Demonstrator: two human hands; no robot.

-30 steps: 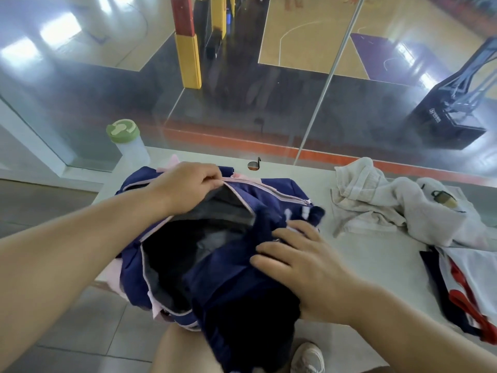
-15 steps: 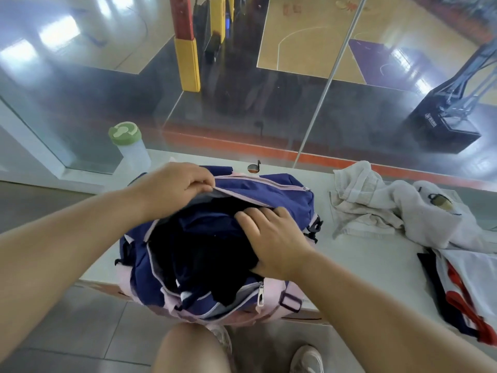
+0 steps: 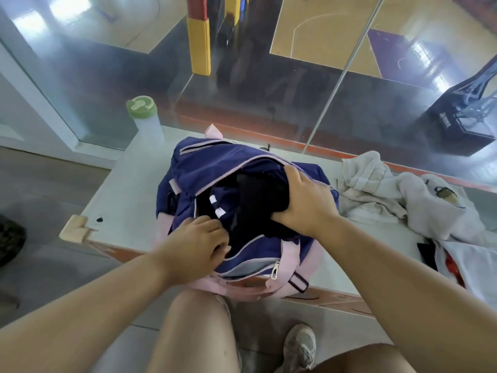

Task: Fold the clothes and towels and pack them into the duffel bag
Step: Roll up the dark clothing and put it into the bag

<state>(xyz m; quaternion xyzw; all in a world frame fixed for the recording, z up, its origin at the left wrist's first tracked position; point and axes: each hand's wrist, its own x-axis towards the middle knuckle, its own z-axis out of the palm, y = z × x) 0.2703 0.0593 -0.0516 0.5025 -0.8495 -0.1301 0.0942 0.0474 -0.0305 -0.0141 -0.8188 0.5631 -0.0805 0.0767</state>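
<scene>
since the earlier frame our left hand [image 3: 199, 244] has come off the far rim of the duffel bag [image 3: 215, 162] and now sits at its near left rim, while our right hand [image 3: 305, 203] has shifted to the far right end of the opening. the navy bag with pink trim stands on the counter [image 3: 121, 200] right in front of us, unzipped. a dark garment [image 3: 252, 203] with white stripes fills the opening. our left fingers curl over the near rim and hold it. our right hand lies palm down on the dark garment with its fingers tucked inside the bag, so we cannot tell whether they grip or only press. crumpled white towels [image 3: 373, 184] lie on the counter just right of the bag, and a white and red garment [image 3: 473, 265] lies at the right edge. a bottle [image 3: 146, 122] with a green lid stands behind the bag to the left.
</scene>
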